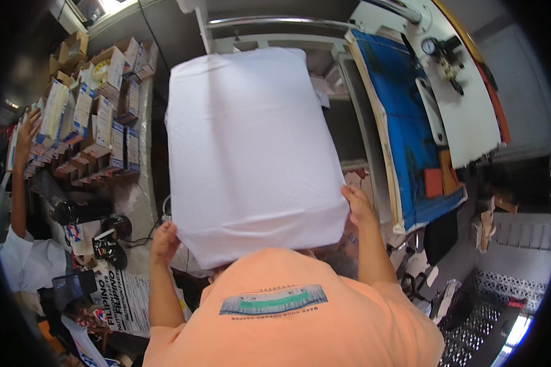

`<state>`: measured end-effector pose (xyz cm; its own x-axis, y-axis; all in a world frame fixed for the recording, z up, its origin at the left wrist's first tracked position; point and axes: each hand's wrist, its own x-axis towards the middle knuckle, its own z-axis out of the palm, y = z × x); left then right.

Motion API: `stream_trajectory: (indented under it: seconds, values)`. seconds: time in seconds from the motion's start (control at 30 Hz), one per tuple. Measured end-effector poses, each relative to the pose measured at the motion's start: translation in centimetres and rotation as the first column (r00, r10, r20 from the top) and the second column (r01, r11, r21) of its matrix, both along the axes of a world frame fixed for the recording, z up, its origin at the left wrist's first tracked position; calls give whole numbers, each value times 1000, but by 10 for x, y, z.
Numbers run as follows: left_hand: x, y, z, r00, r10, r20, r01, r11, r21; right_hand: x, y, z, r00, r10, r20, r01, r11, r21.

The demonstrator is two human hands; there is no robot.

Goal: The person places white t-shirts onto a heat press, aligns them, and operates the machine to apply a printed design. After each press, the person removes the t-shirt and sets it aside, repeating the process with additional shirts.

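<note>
A white fabric, smooth over most of its surface with creases at the near end, covers a wide rectangular board in front of my body. My left hand is closed at its near left edge, fingers curled on the cloth. My right hand grips the right edge of the same cloth, a little higher up. The board beneath is hidden by the fabric, and my peach shirt covers the lower middle of the view.
Stacked cardboard boxes fill the left, where another person's arm reaches up. A blue framed screen and white panel with a gauge stand right. A metal rail crosses the back. Assorted clutter lies lower left.
</note>
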<state>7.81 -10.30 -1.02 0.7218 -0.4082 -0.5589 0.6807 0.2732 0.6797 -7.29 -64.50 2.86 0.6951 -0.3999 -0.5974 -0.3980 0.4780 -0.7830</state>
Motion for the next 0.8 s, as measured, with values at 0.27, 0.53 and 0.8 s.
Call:
stream_trajectory:
  seconds: [0.27,0.53,0.8]
  values:
    - [-26,21,7,993,-88,77,78,990,115,-34,-14,-14,996,39,-83,-44,997,-62]
    - [-39,11,-15,992,100,82,-111,984,141,-39,-19,-35,998,44,51,-40,995,-90]
    - [-117,66,-31,883,192,429,-446,53,894,1,-33,-26,967,186,-172,-228,343,-911]
